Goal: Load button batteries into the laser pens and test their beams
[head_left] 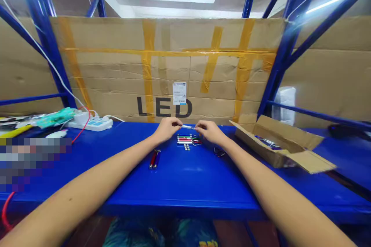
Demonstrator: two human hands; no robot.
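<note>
Tube (188, 126), slim and silvery, spans the gap between both hands near the far edge of the blue table (185, 185). The left hand (167, 129) pinches its left end between thumb and fingers; the right hand (210, 130) grips the right end with curled fingertips. Just nearer lies a row of coloured tubes (184, 139), with small silvery pieces (187, 147) beside it. Red and purple tubes (152, 159) lie by the left forearm, and an open cardboard box (261, 151) stands at right.
</note>
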